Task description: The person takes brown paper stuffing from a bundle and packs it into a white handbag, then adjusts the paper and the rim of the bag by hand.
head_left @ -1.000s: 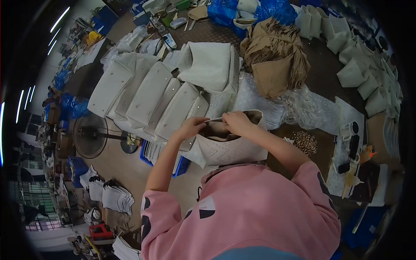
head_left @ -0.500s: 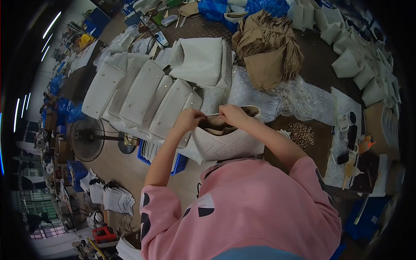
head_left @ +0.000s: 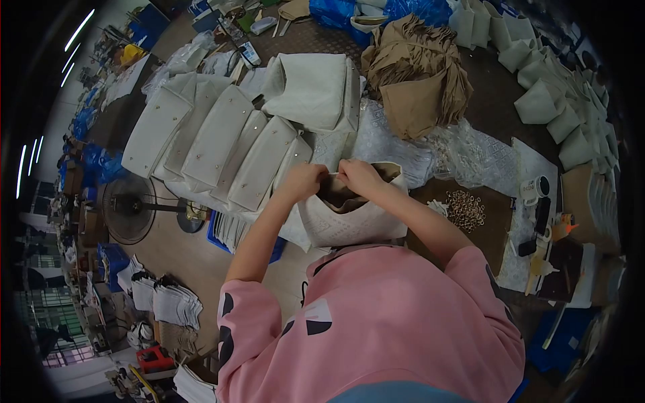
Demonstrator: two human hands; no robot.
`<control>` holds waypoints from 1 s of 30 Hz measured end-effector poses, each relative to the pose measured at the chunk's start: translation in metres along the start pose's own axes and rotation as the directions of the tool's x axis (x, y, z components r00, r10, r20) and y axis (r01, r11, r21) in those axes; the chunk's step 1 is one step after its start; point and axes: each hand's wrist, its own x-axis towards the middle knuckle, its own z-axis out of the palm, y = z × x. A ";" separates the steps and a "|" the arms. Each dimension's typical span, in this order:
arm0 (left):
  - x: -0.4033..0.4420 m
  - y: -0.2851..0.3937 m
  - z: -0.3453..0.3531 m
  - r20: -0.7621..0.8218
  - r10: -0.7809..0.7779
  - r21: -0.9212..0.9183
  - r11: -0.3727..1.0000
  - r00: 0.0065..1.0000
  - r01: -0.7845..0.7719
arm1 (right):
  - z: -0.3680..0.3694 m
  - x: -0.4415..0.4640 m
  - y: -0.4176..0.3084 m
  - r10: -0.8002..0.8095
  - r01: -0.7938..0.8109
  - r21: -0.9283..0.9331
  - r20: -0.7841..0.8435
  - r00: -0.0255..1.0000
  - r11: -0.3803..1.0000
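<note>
Right hand [head_left: 359, 177] grips a white, patterned, brown-lined bag [head_left: 351, 227].

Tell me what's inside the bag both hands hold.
Brown lining shows inside the bag. The bottom is hidden, so I can't tell whether anything lies there; the left hand and right hand cover part of the rim.

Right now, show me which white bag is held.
The patterned bag nearest the pink shirt, gripped by left hand and right hand; the other bags are unheld.

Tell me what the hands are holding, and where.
The left hand and right hand grip a pale bag by the far rim of its opening.
</note>
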 end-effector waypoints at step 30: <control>0.038 0.015 0.033 -0.007 0.003 -0.216 0.976 1.000 -0.005 | -0.040 -0.004 0.000 0.135 -0.091 -0.358 0.098 0.986 0.929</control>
